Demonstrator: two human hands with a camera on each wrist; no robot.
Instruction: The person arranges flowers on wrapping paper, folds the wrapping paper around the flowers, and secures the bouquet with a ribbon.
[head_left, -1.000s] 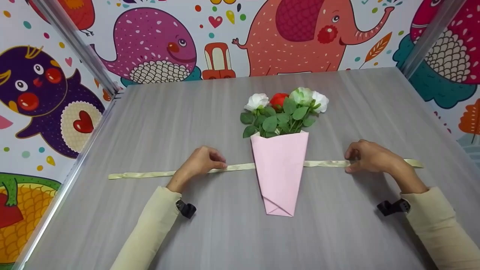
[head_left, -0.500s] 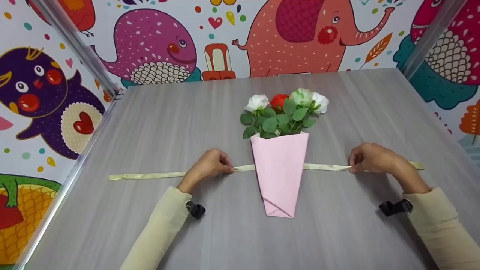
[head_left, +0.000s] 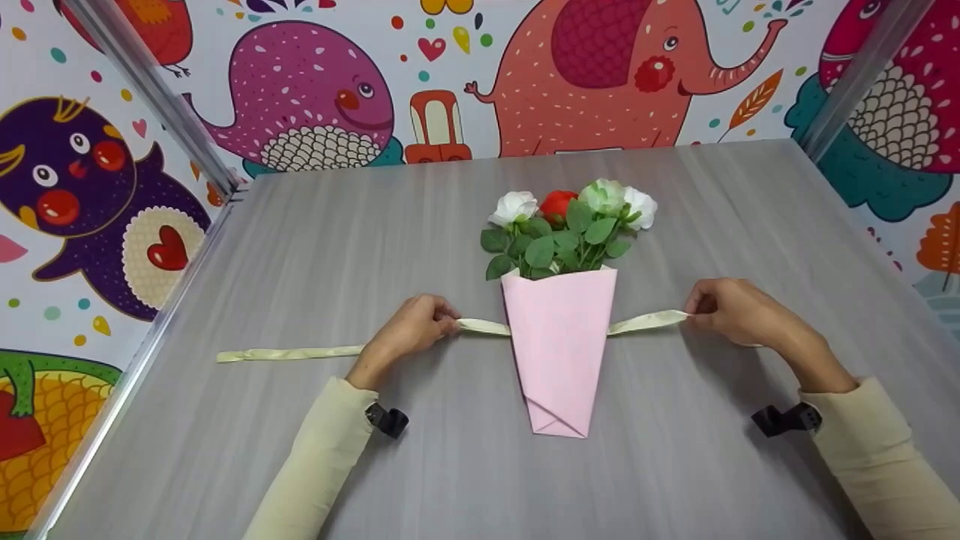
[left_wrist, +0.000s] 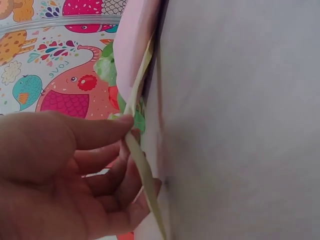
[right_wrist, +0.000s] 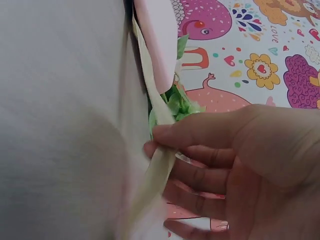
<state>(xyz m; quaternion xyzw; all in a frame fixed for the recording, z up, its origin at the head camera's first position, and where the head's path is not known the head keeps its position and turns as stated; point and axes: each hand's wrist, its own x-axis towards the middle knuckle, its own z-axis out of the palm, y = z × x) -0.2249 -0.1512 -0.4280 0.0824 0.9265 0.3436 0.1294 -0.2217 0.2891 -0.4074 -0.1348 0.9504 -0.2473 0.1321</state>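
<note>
A bouquet of white, red and pale green flowers (head_left: 559, 217) lies on the table, its stems wrapped in a pink paper cone (head_left: 562, 345). Beneath the cone runs a pale yellow ribbon (head_left: 648, 322), which comes out on both sides; its middle is hidden under the paper. My left hand (head_left: 412, 322) pinches the ribbon left of the cone between thumb and forefinger, and the left wrist view shows the loose end trailing past the palm. On the other side my right hand (head_left: 739, 311) pinches it the same way, the ribbon (right_wrist: 160, 110) lifted off the table and slanting up to the fingertips.
The grey wood-grain table (head_left: 450, 465) meets a cartoon-printed wall (head_left: 450, 67) at the back. Metal posts stand at both back corners, and a metal edge (head_left: 127, 375) runs down the left side. The ribbon's left tail (head_left: 292, 354) lies flat on the table.
Both hands first moved slightly, the left toward the cone, and took the ribbon in their fingertips. Now they have raised it on each side. The bouquet stays in place.
</note>
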